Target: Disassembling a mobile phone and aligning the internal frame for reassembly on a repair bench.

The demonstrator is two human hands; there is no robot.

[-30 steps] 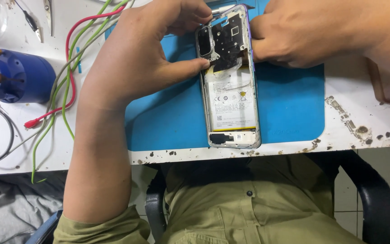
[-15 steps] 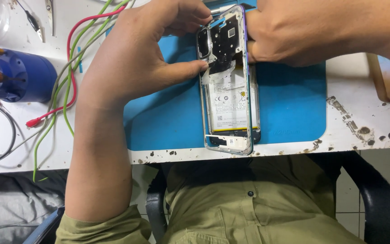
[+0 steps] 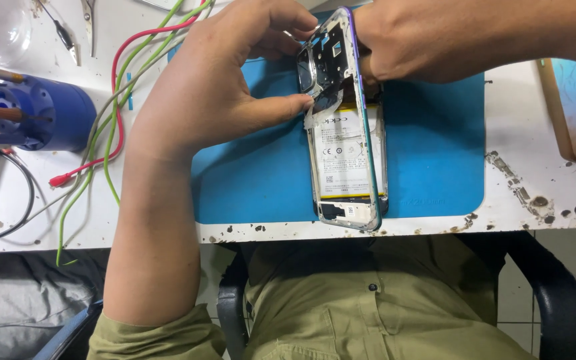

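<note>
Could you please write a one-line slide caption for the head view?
Left hand and right hand grip an opened phone tilted over a blue mat.

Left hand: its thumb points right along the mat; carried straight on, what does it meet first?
The left hand has its thumb tip already at the left edge of the opened phone, so the phone is first; whether it touches the frame or the loose film there is unclear.

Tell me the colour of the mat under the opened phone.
Blue mat, seen in the head view.
</note>
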